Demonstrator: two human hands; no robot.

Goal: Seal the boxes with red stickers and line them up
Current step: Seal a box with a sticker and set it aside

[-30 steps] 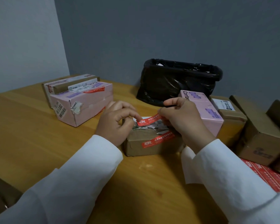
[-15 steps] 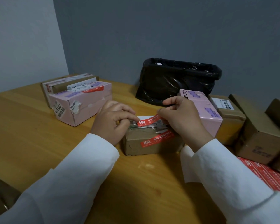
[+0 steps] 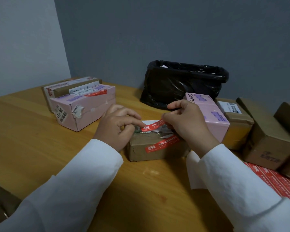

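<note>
Sealing step: left hand and right hand pinch the ends of a red sticker above the brown box mid-tabletop. Next, probably: press it flat across the flaps.

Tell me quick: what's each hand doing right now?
Left hand: pinching the left end of the red sticker over the brown box.
Right hand: pinching the sticker's right end.

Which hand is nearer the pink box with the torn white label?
Left. The left hand sits just beside the pink box with the torn white label; the right hand is farther off, across the brown box.
</note>
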